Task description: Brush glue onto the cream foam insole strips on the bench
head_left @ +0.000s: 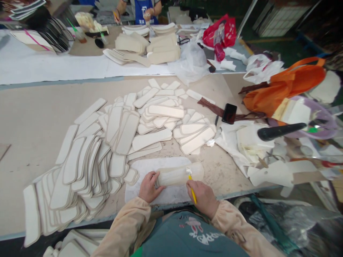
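Observation:
My right hand is closed round the yellow handle of a brush. White paste sits at its bristle end, which touches the right part of a long, pale, round-cornered strip. At the strip's left end, my left hand grips it, fingers at the far edge and thumb at the near one. The strip lies flat on a white sheet at the table's front edge. Just beyond, many similar padded strips lie in a loose heap, with overlapping rows to the left of my left hand.
To the right are a black phone, a white container with a dark handle, an orange bag and a purple basin. Across the table, a person in a blue apron works behind stacked beige pieces.

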A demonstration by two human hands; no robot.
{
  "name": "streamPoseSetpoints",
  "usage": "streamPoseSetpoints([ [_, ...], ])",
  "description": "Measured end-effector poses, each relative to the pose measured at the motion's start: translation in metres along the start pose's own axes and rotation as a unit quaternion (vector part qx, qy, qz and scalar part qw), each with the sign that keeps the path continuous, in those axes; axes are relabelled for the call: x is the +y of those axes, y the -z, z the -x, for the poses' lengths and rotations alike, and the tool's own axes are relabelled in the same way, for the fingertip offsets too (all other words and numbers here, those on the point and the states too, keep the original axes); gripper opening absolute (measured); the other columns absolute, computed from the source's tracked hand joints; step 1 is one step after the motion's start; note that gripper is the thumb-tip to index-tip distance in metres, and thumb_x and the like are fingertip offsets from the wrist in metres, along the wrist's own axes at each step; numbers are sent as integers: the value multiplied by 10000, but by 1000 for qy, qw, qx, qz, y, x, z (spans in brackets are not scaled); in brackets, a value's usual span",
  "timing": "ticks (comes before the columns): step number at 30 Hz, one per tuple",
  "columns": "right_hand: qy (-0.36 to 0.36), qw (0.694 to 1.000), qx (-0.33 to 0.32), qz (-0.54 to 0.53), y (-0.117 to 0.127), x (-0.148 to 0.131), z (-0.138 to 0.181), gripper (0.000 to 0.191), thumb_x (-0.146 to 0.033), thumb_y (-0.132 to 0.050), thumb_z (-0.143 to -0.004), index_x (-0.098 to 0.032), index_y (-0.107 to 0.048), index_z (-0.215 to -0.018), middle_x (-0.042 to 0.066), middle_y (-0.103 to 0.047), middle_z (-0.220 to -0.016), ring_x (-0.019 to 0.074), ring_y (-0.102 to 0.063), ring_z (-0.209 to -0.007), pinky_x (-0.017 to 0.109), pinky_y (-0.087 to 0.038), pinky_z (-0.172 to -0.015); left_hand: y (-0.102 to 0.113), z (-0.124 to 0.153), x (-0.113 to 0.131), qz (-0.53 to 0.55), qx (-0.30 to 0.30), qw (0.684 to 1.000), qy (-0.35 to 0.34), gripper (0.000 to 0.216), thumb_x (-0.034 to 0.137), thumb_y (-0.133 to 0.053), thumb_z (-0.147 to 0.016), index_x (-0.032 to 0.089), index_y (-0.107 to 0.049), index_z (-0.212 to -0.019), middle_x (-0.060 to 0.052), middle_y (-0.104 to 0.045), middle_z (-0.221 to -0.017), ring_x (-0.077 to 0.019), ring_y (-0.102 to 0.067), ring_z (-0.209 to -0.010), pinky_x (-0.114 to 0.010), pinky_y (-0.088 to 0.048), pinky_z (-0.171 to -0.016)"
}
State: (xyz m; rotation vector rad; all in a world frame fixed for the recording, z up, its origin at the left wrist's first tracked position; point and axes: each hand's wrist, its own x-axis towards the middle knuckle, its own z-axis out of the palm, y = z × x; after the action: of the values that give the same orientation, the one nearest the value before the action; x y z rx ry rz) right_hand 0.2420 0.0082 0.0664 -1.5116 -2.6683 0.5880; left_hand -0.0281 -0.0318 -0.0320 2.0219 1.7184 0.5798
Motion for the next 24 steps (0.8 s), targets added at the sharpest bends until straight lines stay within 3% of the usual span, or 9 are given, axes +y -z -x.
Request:
streamPoseSetpoints([
  [5, -88, 995, -8, 50, -1, 16, -3, 223, -246, -392, -910, -171, -600, -886, 74, -640, -705, 188, -592, -663, 261, -363, -582, 1, 1, 3, 8, -7, 1000, 18, 651, 479, -676, -690, 203, -474, -1244, -133, -499, -1129, -277, -499, -1049, -458, -465, -891],
  [9, -7, 993, -43, -105, -13, -7, -11, 223, -265, -373, -921, -179, -579, -924, 69, -648, -763, 182, -605, -714, 266, -404, -643, 1, 2, 5, 17, -11, 999, 30, 696, 510, -691, -659, 214, -474, -1250, -129, -502, -1133, -278, -507, -1047, -466, -466, -881],
  [12, 29, 951, -59, -301, -15, -33, -19, 224, -298, -348, -936, -203, -550, -918, 33, -635, -792, 154, -599, -750, 252, -426, -699, 2, 2, 5, 17, -11, 999, 34, 697, 524, -686, -656, 206, -484, -1243, -131, -502, -1136, -276, -506, -1046, -459, -469, -878],
  [15, -11, 897, -71, -437, -16, -49, -29, 230, -351, -355, -932, -215, -529, -869, -15, -600, -694, 129, -581, -659, 230, -437, -647, 3, 2, 7, 20, -14, 999, 40, 669, 502, -680, -671, 194, -490, -1233, -129, -500, -1136, -271, -500, -1054, -444, -469, -884],
  [18, -49, 869, -71, -487, -21, -50, -36, 232, -383, -388, -914, -214, -535, -854, -33, -584, -652, 120, -568, -622, 225, -440, -626, 3, 1, 8, 21, -12, 999, 42, 649, 483, -681, -678, 190, -493, -1225, -125, -498, -1133, -267, -500, -1050, -436, -466, -894],
  [24, -137, 855, -35, -499, -30, -42, -34, 274, -445, -406, -892, -209, -542, -858, -31, -574, -617, 123, -534, -572, 241, -445, -600, 0, 2, 5, 13, -2, 999, 39, 704, 528, -699, -645, 169, -494, -1215, -132, -497, -1127, -270, -495, -1051, -437, -463, -905],
])
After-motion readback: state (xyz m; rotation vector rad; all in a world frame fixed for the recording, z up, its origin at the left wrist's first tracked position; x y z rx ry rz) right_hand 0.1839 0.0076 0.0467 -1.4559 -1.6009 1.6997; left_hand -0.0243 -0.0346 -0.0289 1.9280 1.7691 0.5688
